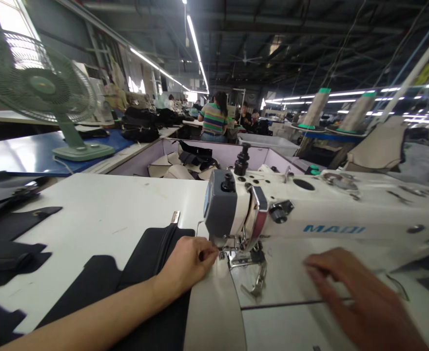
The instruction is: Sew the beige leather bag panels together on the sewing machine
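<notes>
My left hand (190, 261) is at the front of the sewing machine head (220, 209), its thumb and fingertips pinched together beside the presser foot (236, 258). Whatever is in the pinch is too small to make out. Under the wrist lies a black panel (146, 253) with a folded strip and a metal zipper end (175, 217). A pale beige piece (214, 312) runs along its right side up to the needle area. To the right, my right hand (357, 292) hovers over the machine bed, smeared by motion, and its grip is unclear.
More black pieces (9, 243) lie at the table's left. Behind the white tabletop (101, 204) stands a lilac-walled bin (134, 161) holding cut pieces. A green fan (75, 141) stands at left, thread cones (315, 109) at right. A person in a striped shirt (213, 117) is further back.
</notes>
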Demonstrator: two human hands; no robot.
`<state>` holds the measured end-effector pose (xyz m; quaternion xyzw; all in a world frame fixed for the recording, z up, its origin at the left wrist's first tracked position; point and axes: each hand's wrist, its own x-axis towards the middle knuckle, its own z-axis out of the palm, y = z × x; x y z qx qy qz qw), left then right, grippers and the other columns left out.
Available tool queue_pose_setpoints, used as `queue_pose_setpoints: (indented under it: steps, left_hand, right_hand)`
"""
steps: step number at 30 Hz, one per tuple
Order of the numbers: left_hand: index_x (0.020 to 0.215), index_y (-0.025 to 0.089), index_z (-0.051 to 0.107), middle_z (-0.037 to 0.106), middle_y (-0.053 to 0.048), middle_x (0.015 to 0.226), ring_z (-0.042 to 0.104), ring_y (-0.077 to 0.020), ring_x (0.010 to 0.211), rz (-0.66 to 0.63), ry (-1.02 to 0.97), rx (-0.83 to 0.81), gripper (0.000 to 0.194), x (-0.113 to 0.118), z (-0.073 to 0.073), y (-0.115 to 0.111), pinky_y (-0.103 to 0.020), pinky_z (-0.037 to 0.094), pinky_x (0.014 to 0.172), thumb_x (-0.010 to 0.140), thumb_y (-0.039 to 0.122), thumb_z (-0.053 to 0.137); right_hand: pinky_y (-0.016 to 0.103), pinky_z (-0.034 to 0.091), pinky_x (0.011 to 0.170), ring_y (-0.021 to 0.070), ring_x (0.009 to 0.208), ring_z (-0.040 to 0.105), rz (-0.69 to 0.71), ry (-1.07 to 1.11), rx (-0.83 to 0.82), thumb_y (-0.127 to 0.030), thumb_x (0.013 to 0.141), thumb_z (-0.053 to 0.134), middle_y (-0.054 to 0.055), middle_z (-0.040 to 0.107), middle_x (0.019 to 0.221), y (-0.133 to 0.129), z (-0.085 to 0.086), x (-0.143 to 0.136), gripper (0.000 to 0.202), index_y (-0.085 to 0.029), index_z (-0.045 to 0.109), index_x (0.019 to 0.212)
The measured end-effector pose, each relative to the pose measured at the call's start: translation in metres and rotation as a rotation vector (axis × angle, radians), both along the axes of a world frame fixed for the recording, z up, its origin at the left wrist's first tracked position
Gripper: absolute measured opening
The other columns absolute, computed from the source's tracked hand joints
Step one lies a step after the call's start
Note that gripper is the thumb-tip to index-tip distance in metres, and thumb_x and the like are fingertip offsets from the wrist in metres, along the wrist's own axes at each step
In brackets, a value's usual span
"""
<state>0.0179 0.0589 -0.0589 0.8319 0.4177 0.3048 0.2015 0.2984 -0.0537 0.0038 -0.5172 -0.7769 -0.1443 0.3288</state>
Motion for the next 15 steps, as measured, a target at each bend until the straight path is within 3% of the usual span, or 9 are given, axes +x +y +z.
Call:
queue_pose_setpoints:
  steps: [3,6,10,15]
  left_hand:
    - [0.061,0.017,0.067,0.064,0.002,0.058,0.055,-0.0087,0.053,-0.012,0.006,0.008,0.020,0.000,0.001,-0.001,-0.019,0.034,0.053,0.079,0.011,0.061]
    - [0.063,0.017,0.068,0.065,0.002,0.059,0.056,-0.0090,0.053,-0.027,0.012,0.018,0.019,0.000,0.000,-0.001,-0.019,0.033,0.054,0.080,0.011,0.061]
    - [0.062,0.017,0.067,0.063,0.003,0.056,0.054,-0.0084,0.051,-0.045,0.017,0.030,0.020,0.000,-0.001,0.000,-0.019,0.033,0.053,0.080,0.010,0.061]
    - [0.070,0.018,0.071,0.065,0.003,0.059,0.056,-0.0095,0.054,-0.061,0.024,0.041,0.017,-0.001,-0.002,0.000,-0.020,0.035,0.055,0.081,0.011,0.061]
  right_hand:
    - [0.030,0.046,0.071,0.0175,0.078,0.060,0.133,0.049,-0.352,-0.026,0.099,0.041,0.004,0.062,0.083,0.029,-0.023,-0.039,0.021,-0.022,0.060,0.090]
    - [0.029,0.043,0.066,0.0186,0.071,0.061,0.039,0.143,-0.562,-0.029,0.096,0.045,0.003,0.063,0.073,0.053,-0.043,-0.069,0.026,-0.020,0.059,0.075]
    - [0.028,0.041,0.063,0.0202,0.069,0.063,-0.036,0.194,-0.593,-0.029,0.093,0.049,0.005,0.066,0.072,0.069,-0.057,-0.084,0.029,-0.019,0.060,0.068]
    - [0.026,0.040,0.063,0.0183,0.071,0.064,0.034,0.316,-0.544,-0.028,0.091,0.055,0.002,0.068,0.074,0.073,-0.066,-0.086,0.024,-0.020,0.062,0.070]
